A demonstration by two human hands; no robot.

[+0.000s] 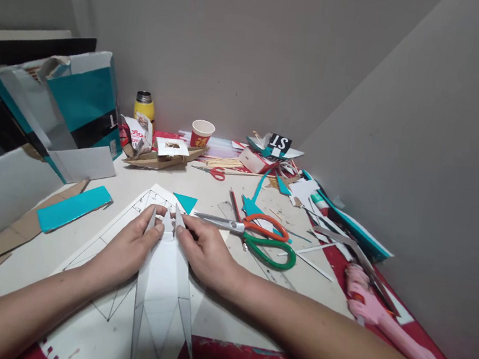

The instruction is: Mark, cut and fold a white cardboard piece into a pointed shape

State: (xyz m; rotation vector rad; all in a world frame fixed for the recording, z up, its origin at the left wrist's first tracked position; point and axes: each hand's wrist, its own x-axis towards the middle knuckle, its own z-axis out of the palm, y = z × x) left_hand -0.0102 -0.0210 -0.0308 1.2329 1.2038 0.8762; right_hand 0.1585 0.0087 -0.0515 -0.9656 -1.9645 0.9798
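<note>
A white folded card piece (162,275) with long pointed flaps and pencil lines lies lengthwise between my hands, its far end raised. My left hand (131,245) pinches the left flap near the far tip, thumb on the inner side. On the other side my right hand (209,255) pinches the right flap the same way. Beneath is a white sheet (99,237) with drawn triangles. Just right of the hands lie scissors (237,226) with one orange and one green handle, blades spread slightly. A teal scrap (184,202) sits just beyond the fingers.
Teal cardboard (82,100) stands at the left, near a teal strip (74,209). Along the back are a yellow bottle (144,108), a paper cup (202,133), a cardboard boat shape (162,160) and small red scissors (217,173). A pink glue gun (383,322) lies right.
</note>
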